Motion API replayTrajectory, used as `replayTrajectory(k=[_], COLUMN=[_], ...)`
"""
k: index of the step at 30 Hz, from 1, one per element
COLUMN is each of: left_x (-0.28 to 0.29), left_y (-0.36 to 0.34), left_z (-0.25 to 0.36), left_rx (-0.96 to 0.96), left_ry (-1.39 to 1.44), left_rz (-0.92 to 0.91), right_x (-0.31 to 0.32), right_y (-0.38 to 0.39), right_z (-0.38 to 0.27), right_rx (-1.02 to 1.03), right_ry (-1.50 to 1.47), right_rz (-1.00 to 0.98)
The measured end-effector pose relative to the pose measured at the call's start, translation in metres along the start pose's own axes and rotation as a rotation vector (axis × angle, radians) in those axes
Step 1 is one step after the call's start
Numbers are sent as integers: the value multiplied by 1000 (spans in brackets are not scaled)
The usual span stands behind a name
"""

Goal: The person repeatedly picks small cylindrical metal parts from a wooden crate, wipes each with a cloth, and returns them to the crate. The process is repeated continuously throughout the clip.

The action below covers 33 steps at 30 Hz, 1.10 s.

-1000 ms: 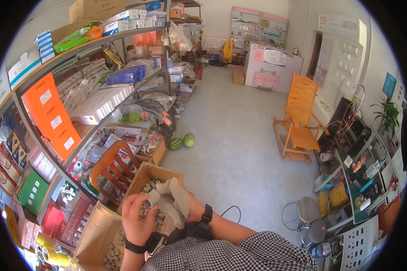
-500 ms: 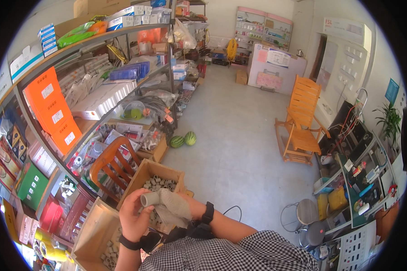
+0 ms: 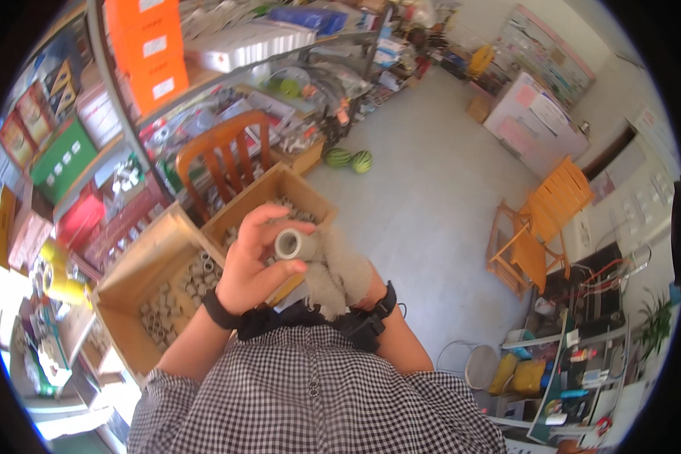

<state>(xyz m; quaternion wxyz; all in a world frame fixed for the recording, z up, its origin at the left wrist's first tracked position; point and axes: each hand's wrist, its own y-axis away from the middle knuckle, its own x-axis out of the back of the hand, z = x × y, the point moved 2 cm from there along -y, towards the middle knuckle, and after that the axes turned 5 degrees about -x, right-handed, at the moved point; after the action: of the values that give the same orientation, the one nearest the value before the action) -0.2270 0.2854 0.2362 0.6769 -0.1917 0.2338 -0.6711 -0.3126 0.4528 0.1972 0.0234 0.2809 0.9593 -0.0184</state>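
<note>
Since half a second ago my whole view has swung down and round, and the grey pipe fitting has turned too: its open mouth, which faced off to the left, now points more nearly up at my camera. I have the left hand curled about that end, forefinger above and thumb below, a narrow grip with the fitting between the fingertips. At about four o'clock from it the right hand is mostly hidden by a grey-beige knitted cloth, perhaps a glove, so I cannot tell how tight its grip is; the cloth lies against the fitting's other end. For the handling in progress, I take the turn to mean that the bore is open to inspection while the far end stays masked, with both hands seeming to share the piece. Further out, toward eleven o'clock, one wooden box sits partly behind the left hand; between eight and nine o'clock a second wooden box carries loose grey fittings. Past the first box, again near eleven, I pick up a brown chair, two watermelons lie on the floor at one, and a wooden rocking chair stands near three.
</note>
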Motion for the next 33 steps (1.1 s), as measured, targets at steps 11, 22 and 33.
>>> replayTrajectory(k=[11,22,33], left_x=[17,4,-2], left_y=[0,1,-11], left_z=[21,18,15], left_rx=[-112,65,-31], left_ry=[-462,-653,-583], left_rz=[36,63,-78], right_x=[-11,-7,3], right_y=[13,17,10], right_z=[-22,-23,9], right_rx=[36,-178,-446], right_ry=[-268,-173,-249], right_rz=[154,124,-7])
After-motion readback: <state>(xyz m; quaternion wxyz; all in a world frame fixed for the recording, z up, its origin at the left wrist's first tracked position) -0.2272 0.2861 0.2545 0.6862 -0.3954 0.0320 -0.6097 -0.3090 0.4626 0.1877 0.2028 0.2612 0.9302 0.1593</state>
